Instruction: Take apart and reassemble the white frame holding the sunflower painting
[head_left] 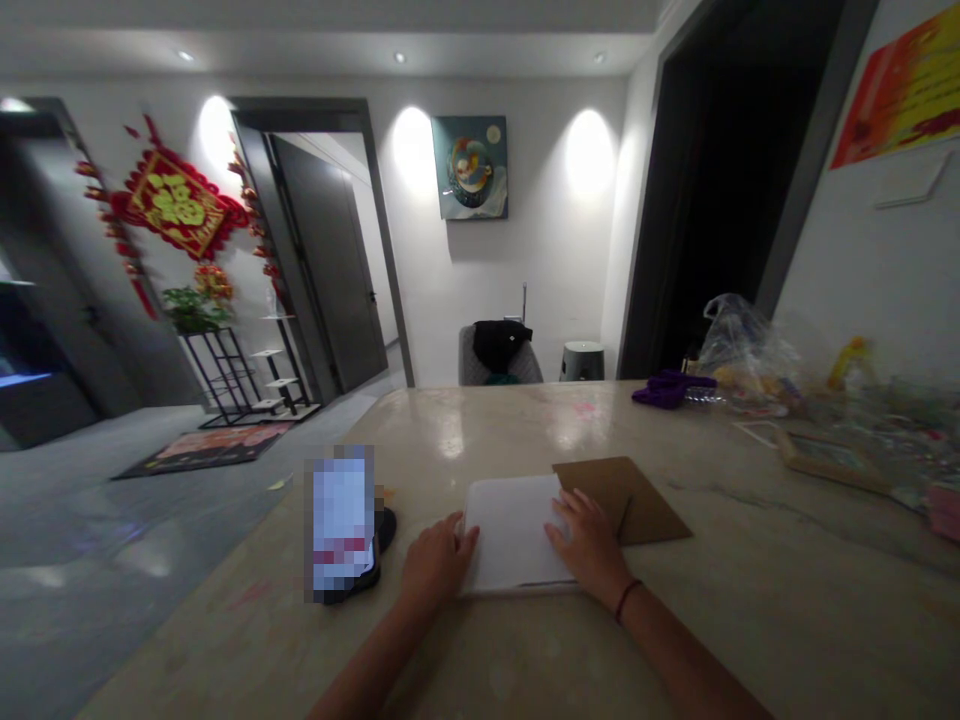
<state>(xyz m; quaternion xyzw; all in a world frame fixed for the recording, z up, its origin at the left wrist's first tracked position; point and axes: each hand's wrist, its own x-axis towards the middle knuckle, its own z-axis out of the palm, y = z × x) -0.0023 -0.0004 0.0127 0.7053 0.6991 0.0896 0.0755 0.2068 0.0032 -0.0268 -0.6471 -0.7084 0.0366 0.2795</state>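
Note:
A flat white pad (514, 535) lies on the beige marble tabletop (457, 435), and my hands hold it by its sides. My left hand (439, 560) grips its left edge, and my right hand (589, 545) lies across its right edge. Under the pad's right side, a sheet of brown cardboard (630, 500) sticks out. Left of my left hand, a smartphone (341, 525) with a pixelated screen rests on a black object (384, 530). A dark cord circles my right wrist.
A clear plastic bag (742, 350), purple fabric (667, 388) and a wooden picture frame (829, 460) sit among mixed clutter at the table's right. The table's left edge drops to a grey floor. A chair (499, 358) with a black garment stands beyond the far edge.

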